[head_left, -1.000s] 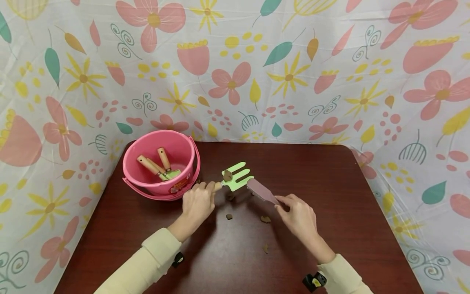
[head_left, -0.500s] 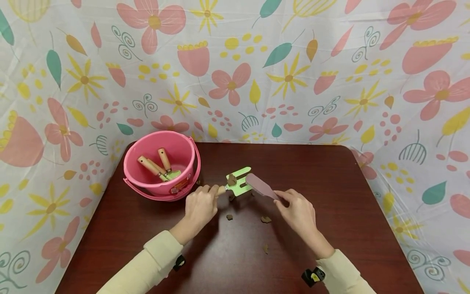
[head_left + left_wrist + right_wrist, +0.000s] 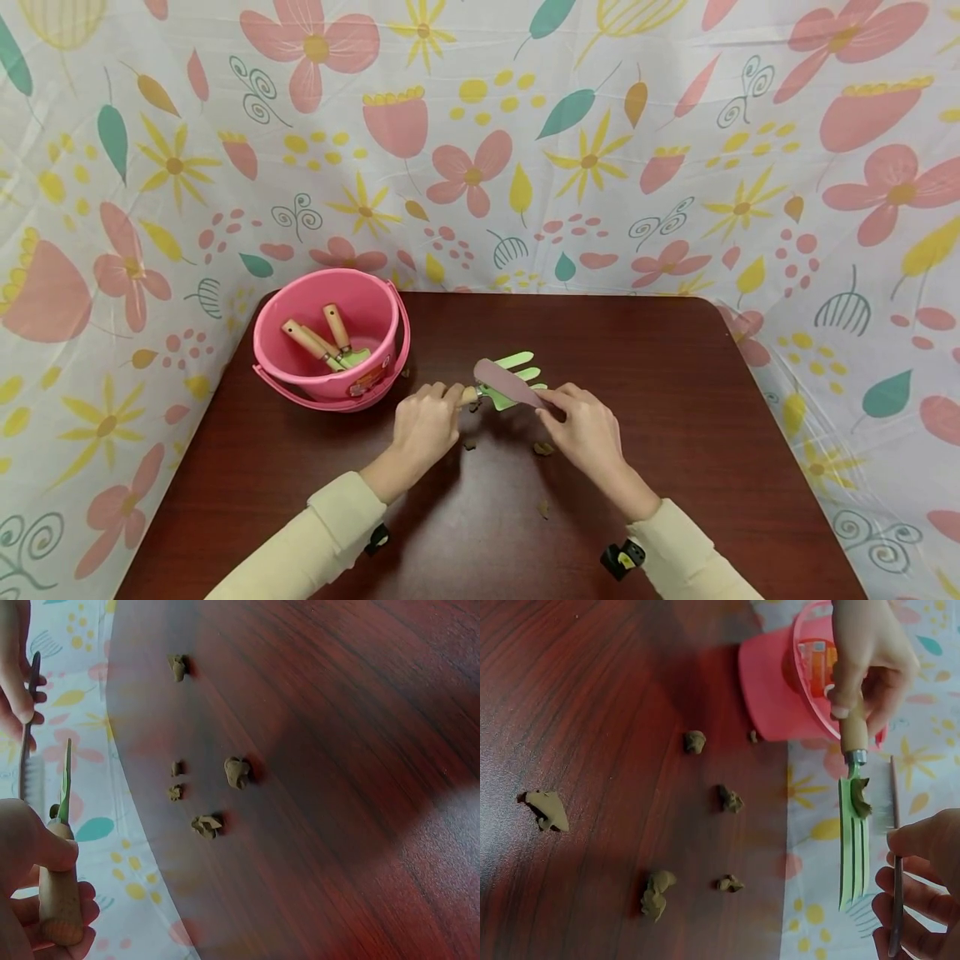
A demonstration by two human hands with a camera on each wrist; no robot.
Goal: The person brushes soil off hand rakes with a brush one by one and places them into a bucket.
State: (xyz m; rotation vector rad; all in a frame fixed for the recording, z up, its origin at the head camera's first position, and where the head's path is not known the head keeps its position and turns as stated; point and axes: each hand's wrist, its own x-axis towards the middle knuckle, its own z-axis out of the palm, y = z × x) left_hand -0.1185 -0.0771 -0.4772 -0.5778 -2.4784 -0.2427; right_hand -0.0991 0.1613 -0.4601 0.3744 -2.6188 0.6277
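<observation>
In the head view, my left hand [image 3: 426, 427] grips the wooden handle of a small green garden fork [image 3: 516, 360], held above the table with its tines pointing right. A brown crumbly clump [image 3: 861, 798] sits on the fork near the neck, seen in the right wrist view. My right hand [image 3: 587, 427] pinches the handle of a mauve brush [image 3: 507, 383]. The brush lies over the fork, its pale bristles [image 3: 883, 796] facing the fork and clump. Whether the bristles touch the clump, I cannot tell. From above, the brush hides the clump.
A pink bucket [image 3: 330, 290] stands at the table's back left, with several wooden-handled tools [image 3: 303, 340] inside. Several brown clumps [image 3: 238, 772] lie scattered on the dark wooden table [image 3: 637, 350] beneath and in front of the hands. A flowered cloth [image 3: 645, 242] hangs behind.
My left hand has moved right and slightly nearer with the fork. My right hand has shifted left, bringing the brush from beyond the tines to over the fork's base, covering the clump.
</observation>
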